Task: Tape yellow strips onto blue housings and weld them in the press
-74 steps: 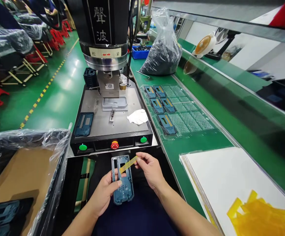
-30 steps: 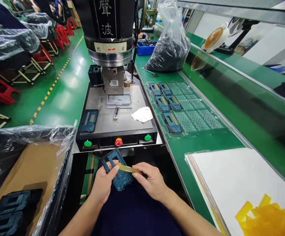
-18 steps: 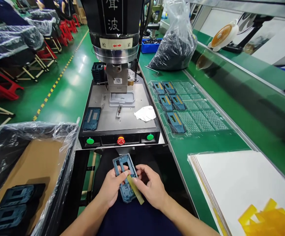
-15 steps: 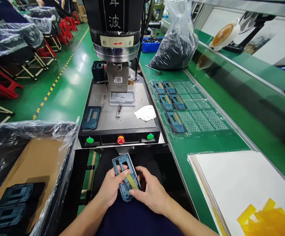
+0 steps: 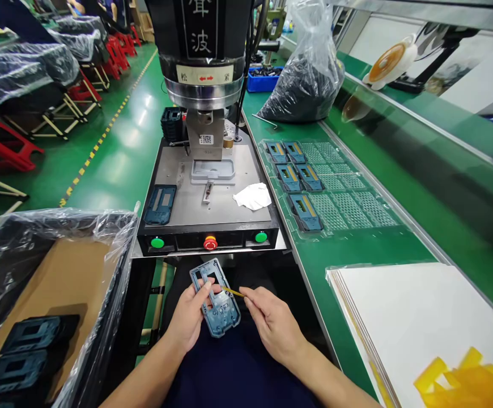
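Note:
In front of my lap, a blue-grey plastic housing (image 5: pixel 224 315) with rectangular cut-outs is tilted, its inner side facing up. My left hand (image 5: pixel 188 316) grips its left edge, thumb on top. My right hand (image 5: pixel 274 322) is closed, pinching the end of a thin yellow strip (image 5: pixel 233 292) between thumb and forefinger. The strip appears edge-on, and its other end reaches the housing near my left fingertips; whether it still sticks there I cannot tell. A similar housing (image 5: pixel 160 204) lies on the left of the press's metal plate (image 5: pixel 229 212).
Ahead stands a press (image 5: pixel 206 79) above a grey fixture (image 5: pixel 213 170). A clear tray (image 5: pixel 335 209) with several housings lies on the right bench. Yellow strips (image 5: pixel 470 385) sit on white sheets (image 5: pixel 416 317). At left, a plastic-lined box (image 5: pixel 80 272) holds more housings.
The yellow strip, lying broad side up over the housing before, is now lifted and turned edge-on. My right hand has moved right, away from the housing's edge.

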Demonstrator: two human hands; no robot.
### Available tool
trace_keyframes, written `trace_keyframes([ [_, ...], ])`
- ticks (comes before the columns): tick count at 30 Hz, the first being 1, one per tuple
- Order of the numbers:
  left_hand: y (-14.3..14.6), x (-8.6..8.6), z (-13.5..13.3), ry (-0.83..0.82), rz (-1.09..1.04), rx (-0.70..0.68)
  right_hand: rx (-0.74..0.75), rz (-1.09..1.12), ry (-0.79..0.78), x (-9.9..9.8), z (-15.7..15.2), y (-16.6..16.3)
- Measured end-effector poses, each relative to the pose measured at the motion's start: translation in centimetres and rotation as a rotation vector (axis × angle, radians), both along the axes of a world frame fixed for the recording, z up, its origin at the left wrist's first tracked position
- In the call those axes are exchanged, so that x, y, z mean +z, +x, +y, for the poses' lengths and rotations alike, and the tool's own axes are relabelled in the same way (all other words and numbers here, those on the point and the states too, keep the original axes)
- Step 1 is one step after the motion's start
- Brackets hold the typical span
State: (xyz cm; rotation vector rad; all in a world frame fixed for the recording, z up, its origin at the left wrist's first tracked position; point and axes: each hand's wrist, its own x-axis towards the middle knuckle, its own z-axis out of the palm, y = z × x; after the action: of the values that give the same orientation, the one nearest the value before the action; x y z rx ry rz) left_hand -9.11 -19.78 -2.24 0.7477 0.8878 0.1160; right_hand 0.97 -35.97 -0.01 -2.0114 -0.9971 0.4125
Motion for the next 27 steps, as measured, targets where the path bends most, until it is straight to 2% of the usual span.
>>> trace_keyframes([
  [4,0.2,0.3,-0.1,-0.122,-0.104,0.01,0.005,-0.257,0.096,0.5,1.2,-0.3],
  [9,0.3,0.5,-0.3,-0.175,-0.158,0.002,0.033,-0.43,0.07,0.3,2.5,-1.1],
  [15,0.3,0.6,-0.2,-0.152,-0.203,0.011,0.03,-0.279,0.214,0.8,3.0,-1.0],
  [18,0.4,0.5,-0.2,-0.148,-0.226,0.017,0.129,-0.192,0.287,1.2,2.8,-0.9],
  [21,0.4,0.5,-0.2,-0.163,-0.203,0.049,0.271,-0.167,0.276,1.1,2.7,-1.0],
  [27,0.2,0.6,-0.3,-0.185,-0.175,0.033,0.326,-0.226,0.262,0.6,2.5,-1.1],
])
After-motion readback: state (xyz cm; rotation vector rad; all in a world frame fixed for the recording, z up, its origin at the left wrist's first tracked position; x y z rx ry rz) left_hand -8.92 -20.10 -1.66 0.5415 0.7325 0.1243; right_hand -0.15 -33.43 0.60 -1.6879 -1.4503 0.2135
